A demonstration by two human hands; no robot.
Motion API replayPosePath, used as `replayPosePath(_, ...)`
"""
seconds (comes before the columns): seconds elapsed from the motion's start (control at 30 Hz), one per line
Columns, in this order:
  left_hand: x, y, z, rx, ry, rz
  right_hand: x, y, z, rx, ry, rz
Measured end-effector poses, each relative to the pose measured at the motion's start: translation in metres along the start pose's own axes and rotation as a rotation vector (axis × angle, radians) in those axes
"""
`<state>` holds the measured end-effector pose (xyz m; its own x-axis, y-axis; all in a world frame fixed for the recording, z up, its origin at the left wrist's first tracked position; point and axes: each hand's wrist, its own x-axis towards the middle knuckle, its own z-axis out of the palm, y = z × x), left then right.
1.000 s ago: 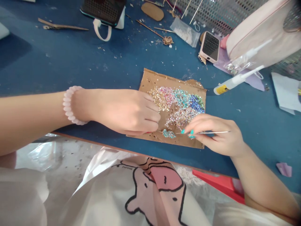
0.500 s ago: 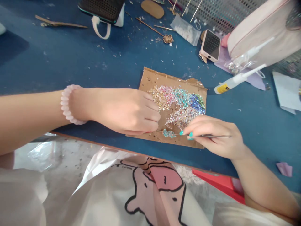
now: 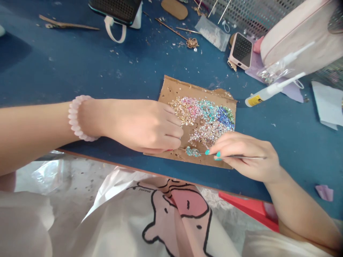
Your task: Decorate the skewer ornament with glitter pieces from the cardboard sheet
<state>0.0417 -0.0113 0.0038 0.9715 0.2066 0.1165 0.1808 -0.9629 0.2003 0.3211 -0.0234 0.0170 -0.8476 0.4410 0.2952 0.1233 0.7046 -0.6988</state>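
Note:
My left hand (image 3: 150, 125), with fingers curled closed, rests at the left of a cardboard sheet (image 3: 177, 86). From its fingertips a thin stem runs to a small piece covered in turquoise glitter bits (image 3: 192, 152). A slim metal rod-like tool (image 3: 242, 156) is pinched in my right hand (image 3: 249, 155), its tip reaching the right end of that piece. Whether it is tweezers or a pick, I cannot tell. Just behind both hands, loose shiny sequins (image 3: 207, 132) lie on the cardboard in yellow, pink, turquoise, blue, green and pale patches.
A glue bottle (image 3: 255, 100) with a long nozzle lies right of the cardboard. Farther back are a phone (image 3: 241, 50), a small plastic bag (image 3: 212, 33), a hairpin stick with a flower (image 3: 192, 43) and a black speaker-like box (image 3: 118, 10). The table edge (image 3: 128, 170) runs close to me.
Almost nothing differs. My right hand and its tool have shifted very slightly to the right; my left hand and the glittery piece stay in place.

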Motion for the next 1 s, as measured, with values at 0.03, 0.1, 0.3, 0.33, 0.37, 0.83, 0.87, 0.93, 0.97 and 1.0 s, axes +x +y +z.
replayPosePath(0.03,-0.0001,-0.0001,-0.0001,-0.006,0.008,0.0,0.0001,0.0,-0.0001,-0.001,0.0,0.004)
replayPosePath(0.1,-0.0002,-0.0004,0.0,-0.024,0.033,0.001,0.0004,0.0001,-0.0002,-0.006,-0.003,0.01)
replayPosePath(0.3,0.0012,0.0003,-0.0011,-0.035,0.05,0.008,0.0002,0.0009,0.0,-0.004,-0.006,0.013)
replayPosePath(0.33,0.0013,0.0005,-0.0012,-0.029,0.044,0.007,0.0001,0.0011,0.0001,-0.004,-0.007,0.01)
replayPosePath(0.37,0.0012,0.0006,-0.0013,-0.029,0.044,0.006,0.0,0.0013,0.0003,-0.005,-0.008,0.007)
replayPosePath(0.83,-0.0013,-0.0006,0.001,0.001,0.003,-0.013,-0.0018,0.0012,-0.0041,0.033,0.018,0.04)
replayPosePath(0.87,-0.0018,-0.0009,0.0013,0.01,0.004,-0.005,-0.0025,0.0021,-0.0042,0.036,0.024,0.045)
replayPosePath(0.93,-0.0027,-0.0011,0.0015,0.019,0.017,0.019,-0.0038,0.0041,-0.004,0.036,0.043,0.055)
replayPosePath(0.97,-0.0029,-0.0011,0.0014,0.02,0.026,0.029,-0.0045,0.0051,-0.0037,0.038,0.055,0.059)
replayPosePath(1.0,-0.0028,-0.0011,0.0013,0.023,0.036,0.038,-0.0052,0.006,-0.0034,0.041,0.068,0.064)
